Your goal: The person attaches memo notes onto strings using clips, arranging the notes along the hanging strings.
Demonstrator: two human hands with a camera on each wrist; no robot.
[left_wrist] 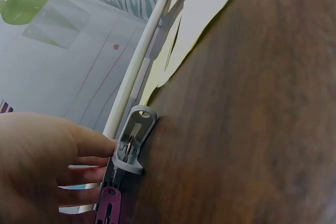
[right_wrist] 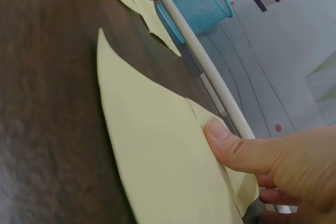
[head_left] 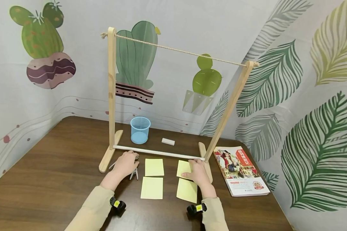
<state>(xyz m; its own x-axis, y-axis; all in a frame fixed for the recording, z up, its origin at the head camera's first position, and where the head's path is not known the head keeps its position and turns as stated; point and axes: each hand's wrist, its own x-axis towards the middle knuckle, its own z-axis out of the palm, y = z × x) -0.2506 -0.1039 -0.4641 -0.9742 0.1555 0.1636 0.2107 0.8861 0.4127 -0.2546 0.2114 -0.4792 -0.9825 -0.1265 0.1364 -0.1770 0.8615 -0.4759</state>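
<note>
My left hand (head_left: pixel 126 163) reaches over several clothespins left of the notes. In the left wrist view its fingers are extended, one fingertip right at a grey clothespin (left_wrist: pixel 133 139); a purple clothespin (left_wrist: pixel 108 205) lies nearer the camera. Another grey clothespin (head_left: pixel 134 173) shows beside the hand in the head view. My right hand (head_left: pixel 199 173) lies over the upper right yellow sticky note (head_left: pixel 183 167), its thumb (right_wrist: pixel 223 135) on the paper and its other fingers partly hidden by the white rod. Below it is a second yellow note (head_left: pixel 187 190); two more, an upper (head_left: pixel 154 167) and a lower (head_left: pixel 152 188), lie to the left.
A wooden stand (head_left: pixel 111 89) with a rope (head_left: pixel 179 50) across its top rises behind the notes, joined low down by a white rod (head_left: pixel 159 153). Behind the rod are a blue mesh cup (head_left: pixel 140 130) and a white block (head_left: pixel 168 141). A book (head_left: pixel 240 170) lies at the right.
</note>
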